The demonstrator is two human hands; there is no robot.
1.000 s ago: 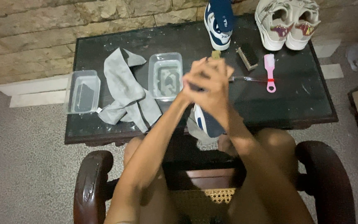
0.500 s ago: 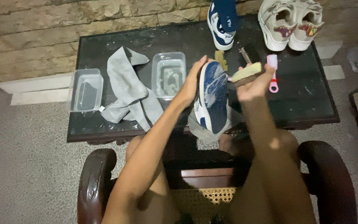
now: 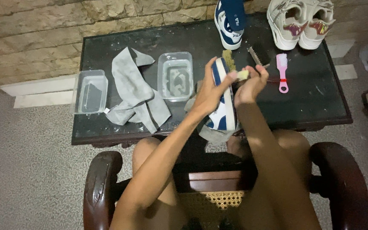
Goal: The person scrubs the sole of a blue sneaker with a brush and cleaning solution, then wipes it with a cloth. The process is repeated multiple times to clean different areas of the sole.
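- At frame centre, above the desk (image 3: 320,102), the left hand (image 3: 207,96) grips the blue-and-white shoe (image 3: 223,106), now turned on edge.
- Right hand (image 3: 250,83), back from reaching right, pinches a yellowish brush (image 3: 242,75) against it; scrubbing appears underway.

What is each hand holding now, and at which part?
The left hand holds the blue-and-white sneaker by its side, near the middle. The right hand pinches a small pale sponge in its fingertips, against the sneaker's edge.
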